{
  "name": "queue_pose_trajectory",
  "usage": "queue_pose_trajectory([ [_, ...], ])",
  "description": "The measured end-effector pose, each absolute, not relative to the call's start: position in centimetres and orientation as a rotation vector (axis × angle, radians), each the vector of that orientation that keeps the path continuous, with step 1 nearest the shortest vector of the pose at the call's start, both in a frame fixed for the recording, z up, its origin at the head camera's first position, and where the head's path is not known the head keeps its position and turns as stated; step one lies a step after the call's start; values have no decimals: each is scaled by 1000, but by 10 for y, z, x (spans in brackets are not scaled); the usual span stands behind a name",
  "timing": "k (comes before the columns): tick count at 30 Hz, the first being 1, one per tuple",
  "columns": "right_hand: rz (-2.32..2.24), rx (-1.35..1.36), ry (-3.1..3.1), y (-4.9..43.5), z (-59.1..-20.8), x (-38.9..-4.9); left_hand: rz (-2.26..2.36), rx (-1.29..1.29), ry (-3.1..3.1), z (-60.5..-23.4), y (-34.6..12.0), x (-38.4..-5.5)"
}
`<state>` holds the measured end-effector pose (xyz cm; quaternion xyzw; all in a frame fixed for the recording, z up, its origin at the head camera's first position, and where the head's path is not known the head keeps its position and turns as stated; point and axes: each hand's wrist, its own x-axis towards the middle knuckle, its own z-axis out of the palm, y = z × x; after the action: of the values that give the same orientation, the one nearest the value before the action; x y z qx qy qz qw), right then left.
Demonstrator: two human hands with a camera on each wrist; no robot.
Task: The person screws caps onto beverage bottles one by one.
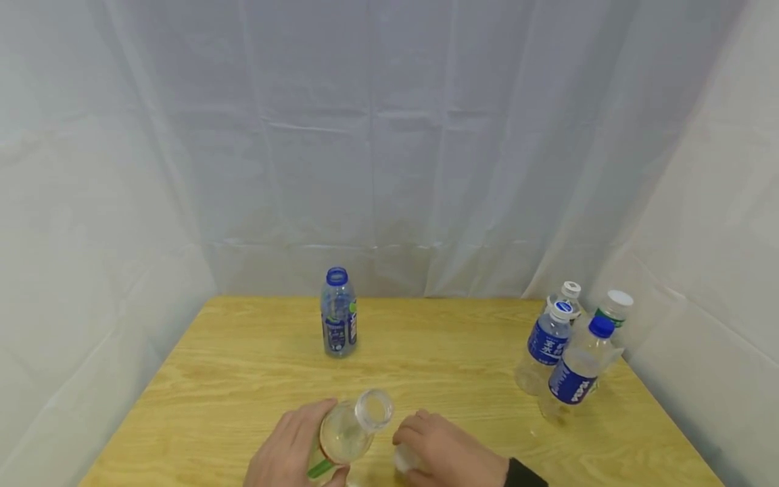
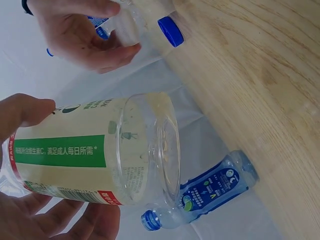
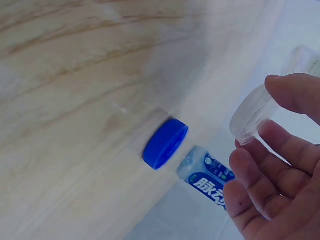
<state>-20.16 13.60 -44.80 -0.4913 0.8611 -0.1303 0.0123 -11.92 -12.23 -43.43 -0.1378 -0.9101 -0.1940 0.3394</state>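
Observation:
My left hand (image 1: pixel 287 446) grips a clear, wide-mouthed bottle (image 1: pixel 347 433), its thumb on one side and fingers on the other. A cream label with a green band (image 2: pixel 62 151) wraps the bottle, whose mouth is uncapped and tilts to the right in the head view. Just right of it, my right hand (image 1: pixel 450 452) pinches a whitish translucent bottle cap (image 3: pixel 252 114) between thumb and fingers, apart from the bottle. On the table lies a blue cap (image 3: pixel 165 143), seen in both wrist views. Behind the hands stands an uncapped blue-tinted bottle (image 1: pixel 338 321).
At the table's right side several capped bottles stand close together, among them a Pepsi bottle (image 1: pixel 575 379) with a blue cap and a blue-labelled bottle (image 1: pixel 548 345) with a white cap. White sheeting (image 1: pixel 389 169) encloses the wooden table (image 1: pixel 213 379) at the back and sides.

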Motion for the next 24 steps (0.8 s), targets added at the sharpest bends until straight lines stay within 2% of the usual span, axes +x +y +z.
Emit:
queue_pose_trajectory([
  [5, -597, -1380, 2650, 147, -431, -194, -490, -365, -2401, -436, -122, -120],
  [12, -852, -1526, 2714, 162, -414, -183, -491, -372, -2463, -436, -121, -119],
  [24, -1035, -1553, 2930, 173, -393, -176, -508, -373, -2585, -431, -116, -117],
])
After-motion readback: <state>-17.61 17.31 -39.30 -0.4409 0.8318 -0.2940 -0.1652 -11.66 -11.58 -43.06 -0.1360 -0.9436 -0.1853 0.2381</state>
